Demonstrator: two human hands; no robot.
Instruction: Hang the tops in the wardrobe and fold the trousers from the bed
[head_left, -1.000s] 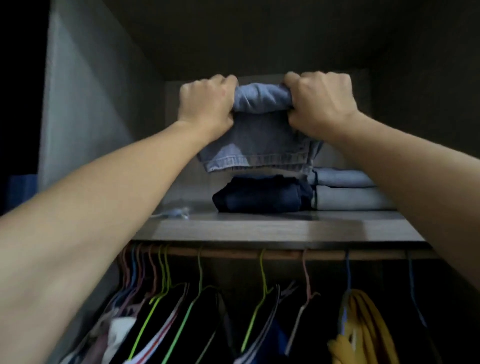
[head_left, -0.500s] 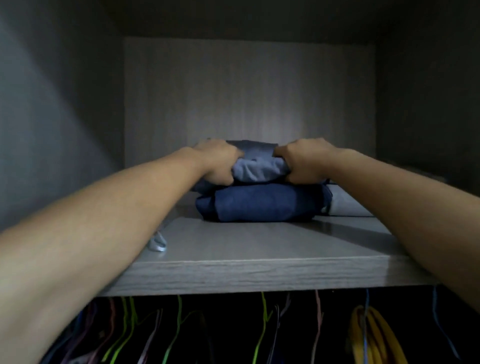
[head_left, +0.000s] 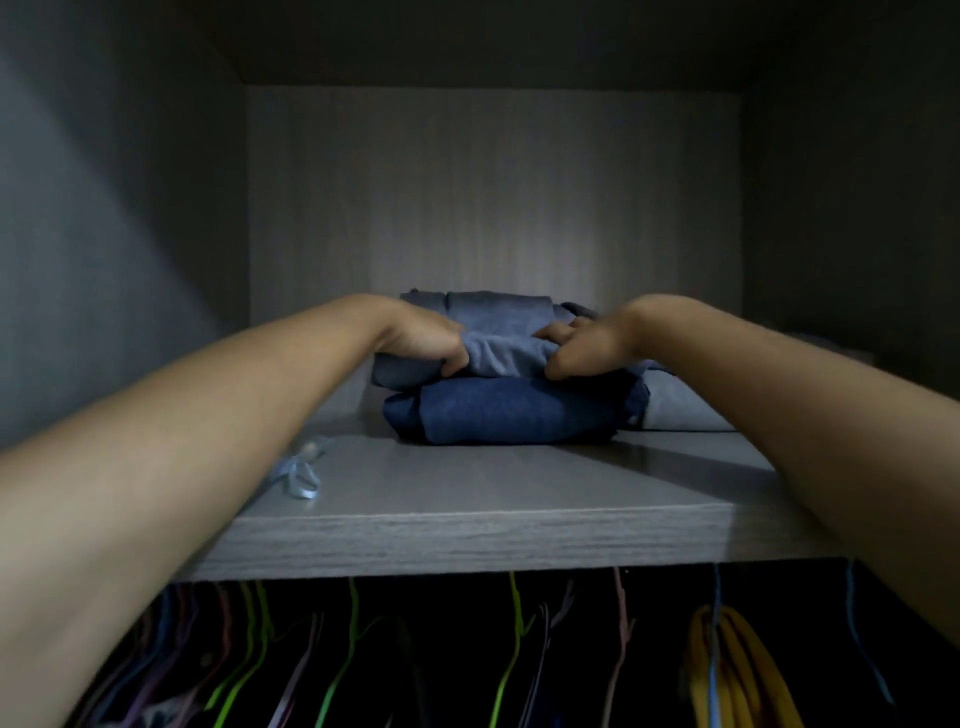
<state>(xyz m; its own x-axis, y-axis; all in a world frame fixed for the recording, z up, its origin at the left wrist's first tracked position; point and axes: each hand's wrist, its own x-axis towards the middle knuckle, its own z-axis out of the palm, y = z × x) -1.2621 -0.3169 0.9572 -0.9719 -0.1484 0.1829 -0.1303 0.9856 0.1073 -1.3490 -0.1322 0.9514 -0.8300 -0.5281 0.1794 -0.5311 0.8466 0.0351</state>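
Both bare arms reached into the upper compartment of the wardrobe, over the grey wood-grain shelf (head_left: 467, 519). The left grip (head_left: 423, 340) was clenched on the left end of the folded light-blue trousers (head_left: 504, 353), its fingers curled round the front roll of cloth. The right grip (head_left: 582, 345) grasped the right end of the same roll, with its fingers bent and pinching the fabric. The two sat close together, with only a short stretch of pale denim showing between them.

The light-blue trousers lay on top of a folded dark-blue garment (head_left: 514, 410), which rested flat on the shelf, near its back wall. The top bundle sat a little further back and to the left than the dark one, so its left corner overhung. Just beside the dark garment, on the right and touching it, lay a pale grey folded piece (head_left: 680, 410), partly hidden by the right forearm.

A loop of pale blue ribbon (head_left: 298, 473) lay on the shelf beside the left forearm, well apart from the stack.

Below the shelf the hanging space was dark (little could be made out there). Thin hangers showed in green (head_left: 514, 623), pink and blue, and something yellow (head_left: 737, 670) hung towards the right.
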